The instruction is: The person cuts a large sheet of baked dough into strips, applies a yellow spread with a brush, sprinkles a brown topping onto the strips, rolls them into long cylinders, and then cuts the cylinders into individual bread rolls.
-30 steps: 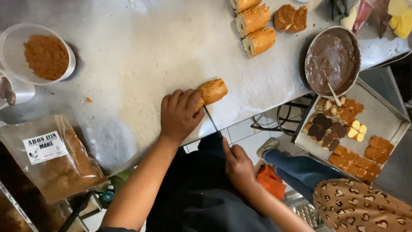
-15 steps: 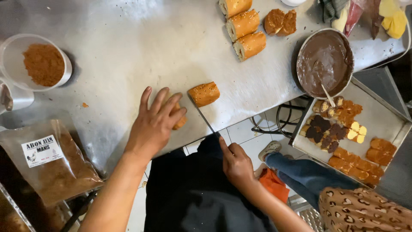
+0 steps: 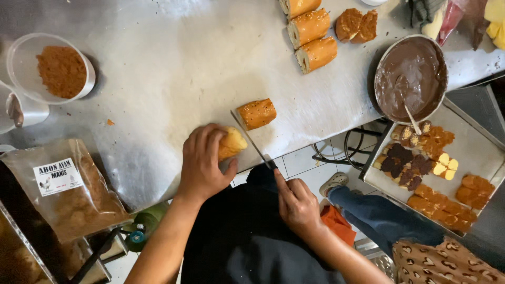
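My left hand (image 3: 202,163) presses down on a cut piece of golden bread roll (image 3: 231,143) at the near edge of the steel table (image 3: 168,79). A second cut piece of roll (image 3: 256,113), sprinkled with seeds, lies just beyond it. My right hand (image 3: 297,204) grips the handle of a knife (image 3: 251,138), whose blade lies flat on the table between the two pieces.
Three roll pieces (image 3: 309,31) and browned slices (image 3: 356,24) lie at the far side. A metal bowl of chocolate spread (image 3: 410,79) sits right, above a tray of topped pastries (image 3: 436,168). A tub of brown floss (image 3: 52,68) and a floss bag (image 3: 63,189) are left.
My left hand, spread open on the table half a second ago, has closed over the nearer roll piece. The knife blade now lies between the two pieces.
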